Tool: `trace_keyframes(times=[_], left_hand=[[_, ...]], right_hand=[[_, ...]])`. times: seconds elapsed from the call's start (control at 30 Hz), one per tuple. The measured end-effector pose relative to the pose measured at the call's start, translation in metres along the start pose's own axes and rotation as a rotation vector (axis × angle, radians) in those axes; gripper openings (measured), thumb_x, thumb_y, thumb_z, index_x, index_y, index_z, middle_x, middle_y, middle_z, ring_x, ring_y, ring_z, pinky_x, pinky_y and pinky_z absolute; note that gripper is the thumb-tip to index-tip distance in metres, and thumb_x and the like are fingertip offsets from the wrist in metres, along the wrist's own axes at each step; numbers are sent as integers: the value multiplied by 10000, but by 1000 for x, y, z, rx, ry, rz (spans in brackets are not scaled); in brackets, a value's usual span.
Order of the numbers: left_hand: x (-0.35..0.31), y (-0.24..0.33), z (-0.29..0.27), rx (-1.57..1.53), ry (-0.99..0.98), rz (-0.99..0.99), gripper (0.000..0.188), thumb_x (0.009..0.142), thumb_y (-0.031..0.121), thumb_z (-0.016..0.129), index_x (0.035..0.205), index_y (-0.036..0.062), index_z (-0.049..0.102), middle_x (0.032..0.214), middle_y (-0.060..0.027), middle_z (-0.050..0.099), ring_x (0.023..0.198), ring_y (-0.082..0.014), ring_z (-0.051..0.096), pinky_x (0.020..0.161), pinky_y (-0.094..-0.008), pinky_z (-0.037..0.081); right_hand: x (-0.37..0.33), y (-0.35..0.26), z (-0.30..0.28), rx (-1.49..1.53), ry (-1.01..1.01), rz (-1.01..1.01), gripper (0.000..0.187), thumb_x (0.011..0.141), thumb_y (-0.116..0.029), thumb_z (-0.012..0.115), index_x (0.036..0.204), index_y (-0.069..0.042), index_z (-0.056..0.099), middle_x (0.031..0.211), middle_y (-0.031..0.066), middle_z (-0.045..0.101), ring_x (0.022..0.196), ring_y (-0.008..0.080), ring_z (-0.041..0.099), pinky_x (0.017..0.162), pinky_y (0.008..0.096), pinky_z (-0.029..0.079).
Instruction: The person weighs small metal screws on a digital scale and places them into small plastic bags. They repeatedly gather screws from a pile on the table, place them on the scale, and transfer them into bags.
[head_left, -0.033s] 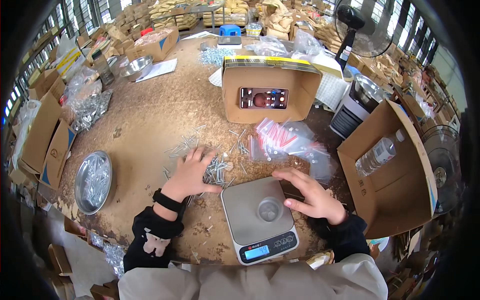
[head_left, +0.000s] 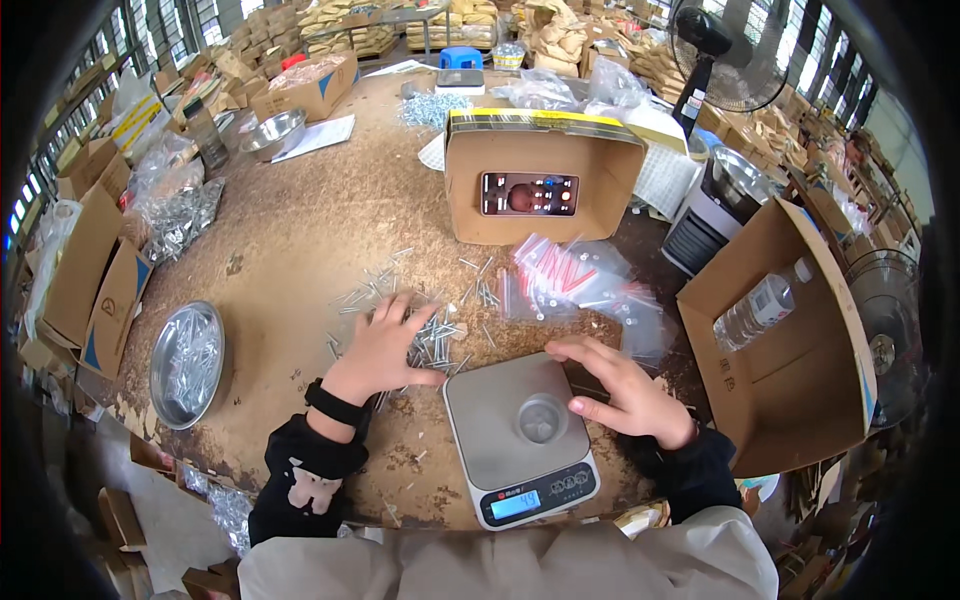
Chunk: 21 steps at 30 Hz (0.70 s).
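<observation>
My left hand is spread over a loose pile of metal screws or nails, with its thumb reaching toward the upper left corner of a digital kitchen scale. Nothing shows in its fingers. On the scale's plate stands a small round clear cup; what it holds is hard to make out. My right hand hovers at the scale's right edge, fingers stretched and thumb apart, the thumb tip close to the cup. Beyond the scale lie clear zip bags with red strips.
A metal bowl of bagged screws sits at left. Behind the zip bags, an open carton holds a lit phone. At right, another carton contains a plastic bottle. A black fan stands at the far right.
</observation>
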<state>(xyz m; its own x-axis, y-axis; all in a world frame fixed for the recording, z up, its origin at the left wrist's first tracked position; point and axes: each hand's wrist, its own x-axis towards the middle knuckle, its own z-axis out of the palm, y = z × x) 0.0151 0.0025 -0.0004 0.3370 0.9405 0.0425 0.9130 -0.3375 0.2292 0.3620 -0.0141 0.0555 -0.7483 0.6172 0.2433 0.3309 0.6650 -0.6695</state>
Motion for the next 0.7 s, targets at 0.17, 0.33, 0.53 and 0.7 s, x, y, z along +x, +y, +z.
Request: trace_keyframes(times=[0.17,0.33,0.53,0.7], left_hand=[[4,9,-9,-103,27,79,751,651,364,800,1326,149,552,1338,-153,499,1260,-363,469,1020,-466,412],[5,9,-2,-156,76,59,467,725,132,737,1160,81,574,1141,-163,550,1058,-368,576,903,-430,481],[6,-5,10,-273,134,90,313,779,-7,649,1078,39,566,1022,-178,574,916,-363,617,812,-415,504],[-1,-14,-10,-402,275,102,205,808,-31,647,999,23,595,955,-143,582,882,-319,613,775,-361,504]], right_hand=[[-2,-1,-1,-2,0,18,575,918,-294,616,1384,6,464,1327,211,527,1102,357,589,973,425,466],[0,0,1,2,6,9,566,913,-278,620,1382,1,469,1271,198,548,1048,344,603,936,410,483],[-2,-5,2,-50,4,-5,574,903,-284,638,1379,-7,476,1256,195,553,1062,356,600,932,410,483],[2,-13,3,-121,-27,-95,673,852,-337,705,1402,-36,459,1304,181,550,1203,371,535,1061,493,381]])
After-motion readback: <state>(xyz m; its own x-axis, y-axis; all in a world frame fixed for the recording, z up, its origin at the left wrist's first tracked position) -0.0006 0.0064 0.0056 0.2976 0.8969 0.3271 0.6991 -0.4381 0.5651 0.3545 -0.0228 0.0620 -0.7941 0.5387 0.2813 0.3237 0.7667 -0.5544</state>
